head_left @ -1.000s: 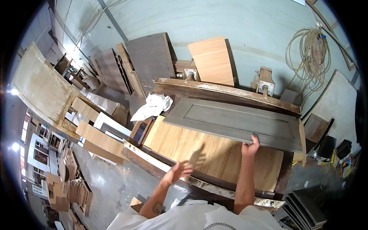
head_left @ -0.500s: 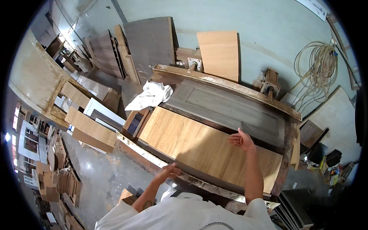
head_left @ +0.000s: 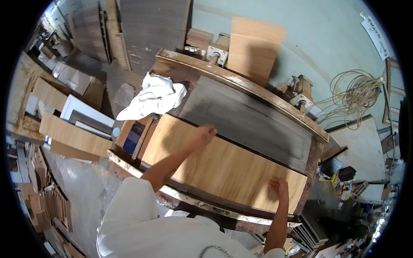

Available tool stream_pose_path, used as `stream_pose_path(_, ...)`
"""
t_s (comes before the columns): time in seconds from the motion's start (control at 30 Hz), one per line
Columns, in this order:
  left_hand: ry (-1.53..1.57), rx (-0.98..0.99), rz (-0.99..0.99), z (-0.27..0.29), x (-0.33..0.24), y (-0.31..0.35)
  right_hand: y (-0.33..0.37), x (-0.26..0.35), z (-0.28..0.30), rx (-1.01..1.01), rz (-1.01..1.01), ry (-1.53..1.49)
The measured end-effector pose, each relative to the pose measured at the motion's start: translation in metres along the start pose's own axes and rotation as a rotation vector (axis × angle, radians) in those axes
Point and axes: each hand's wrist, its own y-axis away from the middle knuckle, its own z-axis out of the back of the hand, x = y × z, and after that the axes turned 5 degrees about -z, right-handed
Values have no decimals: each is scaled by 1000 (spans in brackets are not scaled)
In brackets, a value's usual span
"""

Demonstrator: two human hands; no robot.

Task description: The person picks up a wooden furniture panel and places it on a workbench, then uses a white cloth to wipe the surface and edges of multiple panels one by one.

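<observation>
A long panel with light wood grain [head_left: 241, 167] lies lengthwise across the bench in front of me. My left hand [head_left: 207, 134] reaches over it to its far edge; motion smears the fingers, and I cannot tell whether it touches the wood. Over the panel's right part is my right hand [head_left: 278, 187], fingers loosely apart and nothing visible in them. Beyond the wood-grain panel lies a grey door panel [head_left: 247, 122] with a recessed frame, and a thin dark gap runs between the two.
A scraped wooden beam [head_left: 245, 88] borders the bench's far side, with metal cylinders behind it. A crumpled white cloth [head_left: 157, 96] lies at the far left corner. Boards [head_left: 75, 133] are stacked at left. Coiled hose [head_left: 355, 96] hangs on the wall; dark panels [head_left: 310, 234] stand below right.
My left hand has swung from the near edge forward over the panel to its far edge. My right hand has drawn back toward me. The view has shifted and tilted.
</observation>
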Motion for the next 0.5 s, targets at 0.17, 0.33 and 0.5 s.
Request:
stream_pose_path(0.17,-589,-67,109,5,79,-110,-75,60,29,-421,431,660)
stream_pose_path(0.33,-776,-175,289,12,111,-136,-149,132,46,-633,517,1049)
stream_pose_path(0.5,-847,-199,266,-11,112,-136,-191,145,86,-858,304,1101)
